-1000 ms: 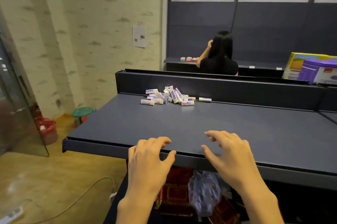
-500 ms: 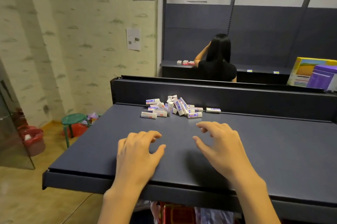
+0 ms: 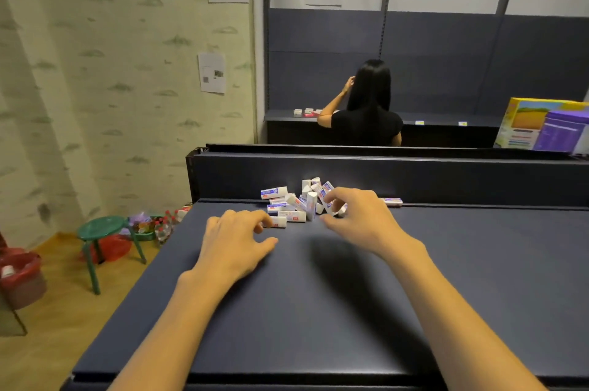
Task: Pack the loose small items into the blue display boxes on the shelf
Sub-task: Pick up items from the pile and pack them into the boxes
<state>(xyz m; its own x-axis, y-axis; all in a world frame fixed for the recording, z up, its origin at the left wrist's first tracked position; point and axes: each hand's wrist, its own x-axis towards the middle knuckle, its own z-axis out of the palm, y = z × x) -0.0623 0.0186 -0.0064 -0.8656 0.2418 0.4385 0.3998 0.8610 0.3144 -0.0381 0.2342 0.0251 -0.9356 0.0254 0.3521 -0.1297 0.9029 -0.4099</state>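
Several small white erasers with blue and red labels lie in a loose pile [image 3: 294,204] at the back of the dark blue shelf [image 3: 318,311], against its rear wall. One more eraser [image 3: 391,201] lies apart to the right. My left hand [image 3: 236,242] hovers palm down at the pile's near left edge, its fingertips beside the nearest eraser [image 3: 278,222]. My right hand [image 3: 360,218] reaches over the pile's right side with fingers and thumb spread around an eraser [image 3: 331,209], not closed on it. No blue display box is in view.
The shelf's rear wall [image 3: 414,177] rises just behind the pile. Colourful yellow and purple boxes [image 3: 545,127] stand at the far right. A person in black [image 3: 366,116] works at another shelf behind. A green stool [image 3: 102,228] and a red bin [image 3: 19,276] stand on the floor to the left.
Both hands have moved forward across the shelf from its front edge to the pile of erasers. The camera has come closer and looks down more steeply.
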